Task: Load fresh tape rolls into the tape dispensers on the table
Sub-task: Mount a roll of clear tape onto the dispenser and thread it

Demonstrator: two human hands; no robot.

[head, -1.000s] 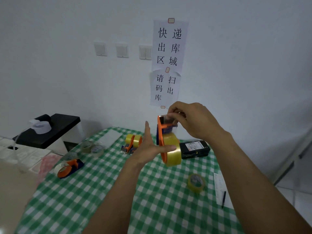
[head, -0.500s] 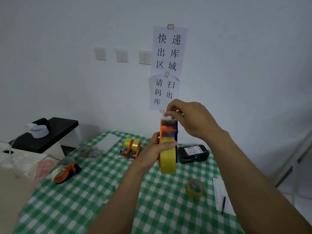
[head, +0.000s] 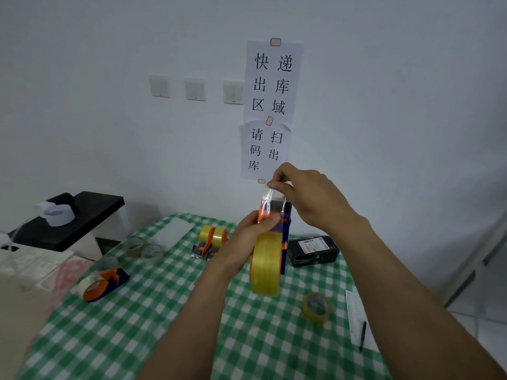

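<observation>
While the green-and-white checked table (head: 164,325) lies below, you hold the orange-and-blue plastic tape dispenser (head: 285,234) upright above it, the fresh yellow tape roll (head: 265,263) seated on its hub. Your left hand (head: 247,242) wraps the frame, thumb across the top, probably to steady it. Your right hand (head: 310,198) pinches the clear free tape end (head: 270,198) above the head, apparently to thread it over the cutter.

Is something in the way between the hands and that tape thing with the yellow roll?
Nothing visible is in the way. The left hand grips the dispenser that carries the yellow roll, skin right against it. The right hand pinches the clear tape end just above the dispenser's top.
</observation>
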